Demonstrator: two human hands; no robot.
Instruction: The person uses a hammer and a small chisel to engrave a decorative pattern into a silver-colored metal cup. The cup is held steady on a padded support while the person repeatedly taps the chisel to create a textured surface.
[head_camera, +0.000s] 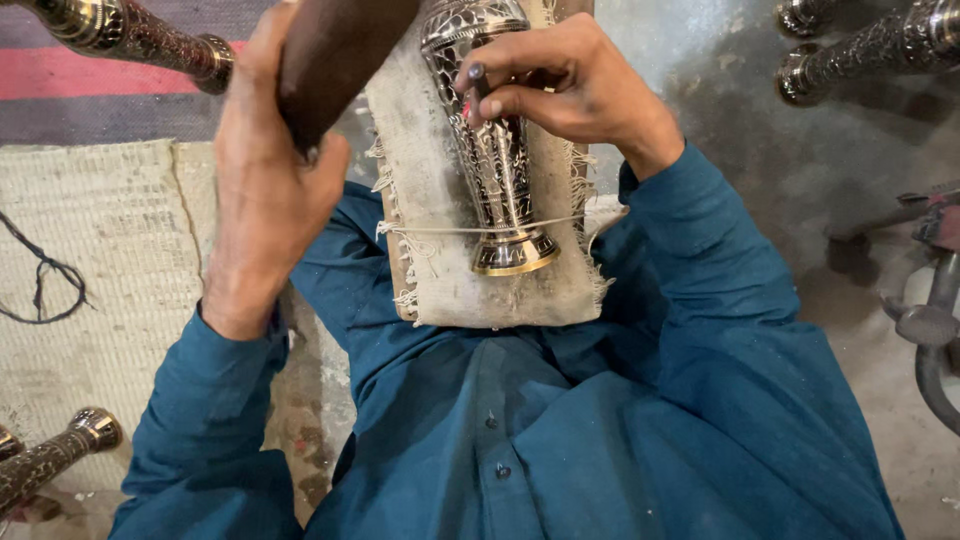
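An engraved silver-and-brass vase lies on a cloth-padded board propped against my lap, its gold foot toward me. A thin string runs across the board and the vase's stem. My right hand pinches a small dark chisel, whose tip rests on the vase's patterned side. My left hand grips a dark wooden mallet, raised to the left of the board. My teal shirt fills the bottom of the view.
More engraved metal vases lie at the top left, top right and bottom left. A woven mat with a black cord covers the floor at left. Dark metal tools sit at the right edge.
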